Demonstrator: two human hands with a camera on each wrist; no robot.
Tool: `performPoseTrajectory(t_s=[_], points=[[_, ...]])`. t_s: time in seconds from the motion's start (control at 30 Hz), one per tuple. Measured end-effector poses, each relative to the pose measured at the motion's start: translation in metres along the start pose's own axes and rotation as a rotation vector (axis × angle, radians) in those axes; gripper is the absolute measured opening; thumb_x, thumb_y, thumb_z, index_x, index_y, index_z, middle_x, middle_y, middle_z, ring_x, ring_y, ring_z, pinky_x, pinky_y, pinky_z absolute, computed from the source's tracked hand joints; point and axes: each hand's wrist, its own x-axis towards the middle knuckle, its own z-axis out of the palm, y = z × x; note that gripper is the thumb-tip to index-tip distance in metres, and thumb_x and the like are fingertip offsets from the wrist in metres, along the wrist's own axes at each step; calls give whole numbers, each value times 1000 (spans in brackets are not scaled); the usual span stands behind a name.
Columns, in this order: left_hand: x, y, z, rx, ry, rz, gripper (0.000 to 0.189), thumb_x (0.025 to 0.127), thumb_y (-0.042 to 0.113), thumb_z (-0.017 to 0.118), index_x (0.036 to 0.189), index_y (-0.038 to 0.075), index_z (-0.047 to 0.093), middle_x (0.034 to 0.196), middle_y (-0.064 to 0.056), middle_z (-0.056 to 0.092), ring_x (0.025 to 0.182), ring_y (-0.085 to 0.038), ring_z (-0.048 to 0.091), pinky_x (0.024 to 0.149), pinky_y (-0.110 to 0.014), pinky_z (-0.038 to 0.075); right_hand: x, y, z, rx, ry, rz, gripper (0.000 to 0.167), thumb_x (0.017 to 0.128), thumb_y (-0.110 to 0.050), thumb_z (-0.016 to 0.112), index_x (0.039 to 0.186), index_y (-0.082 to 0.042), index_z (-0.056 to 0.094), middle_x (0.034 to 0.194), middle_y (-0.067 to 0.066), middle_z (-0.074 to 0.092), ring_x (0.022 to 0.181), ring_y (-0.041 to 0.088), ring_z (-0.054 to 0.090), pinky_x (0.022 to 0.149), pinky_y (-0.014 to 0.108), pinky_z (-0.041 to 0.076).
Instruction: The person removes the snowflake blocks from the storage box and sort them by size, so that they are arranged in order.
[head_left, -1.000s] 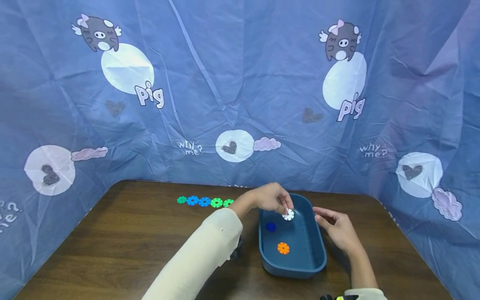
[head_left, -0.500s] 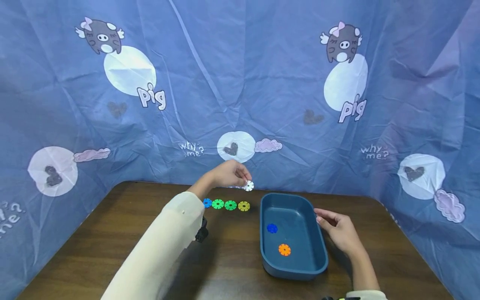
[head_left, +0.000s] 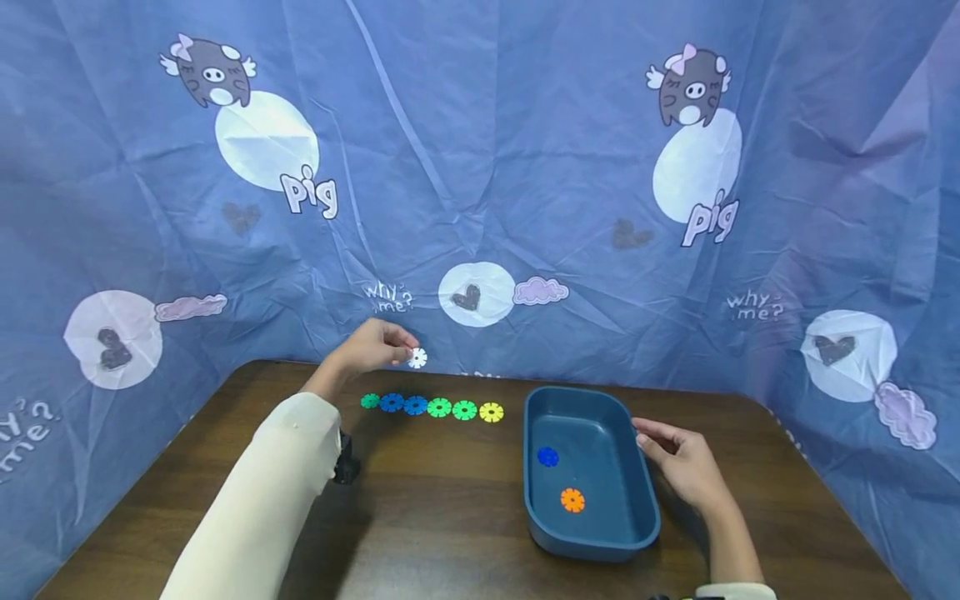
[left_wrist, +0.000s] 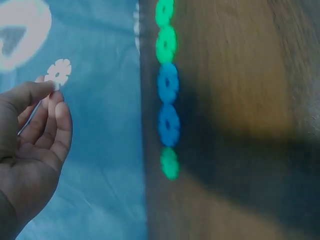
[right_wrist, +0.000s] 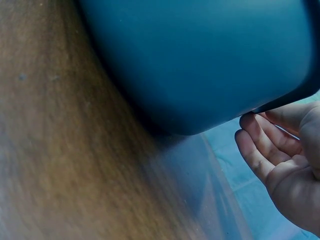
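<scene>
My left hand pinches a white notched snowflake disc between thumb and fingertips, raised over the far part of the table. The left wrist view shows the same white disc upright at the fingertips. Below and to the right lies a row of several discs, from a small green disc through blue ones to a yellow disc. My right hand touches the right outer side of a blue bin, its fingers extended at the rim. Inside the bin lie a dark blue disc and an orange disc.
The brown wooden table has rounded far corners. A blue cloth printed with pigs and hearts hangs behind it and along the sides.
My left hand has lifted the white disc out of the bin and carried it leftward, past the yellow end of the row. My right hand has stayed at the bin.
</scene>
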Motion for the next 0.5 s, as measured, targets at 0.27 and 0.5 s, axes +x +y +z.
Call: performPoseTrajectory(t_s=[0.27, 0.5], points=[[-19, -43, -16, -51, 149, -78, 24, 96, 1, 65, 114, -14, 68, 94, -14, 73, 72, -8, 62, 66, -21, 54, -2, 1, 1, 5, -5, -35, 37, 103, -21, 64, 134, 1, 65, 128, 19, 69, 104, 5, 65, 81, 20, 54], [-41, -70, -25, -107, 197, -207, 27, 97, 2, 64, 117, -15, 67, 90, -6, 72, 73, -8, 63, 70, -24, 57, -3, 3, 1, 22, -4, -41, 37, 103, -20, 65, 133, 2, 66, 127, 19, 69, 101, 3, 66, 80, 20, 55]])
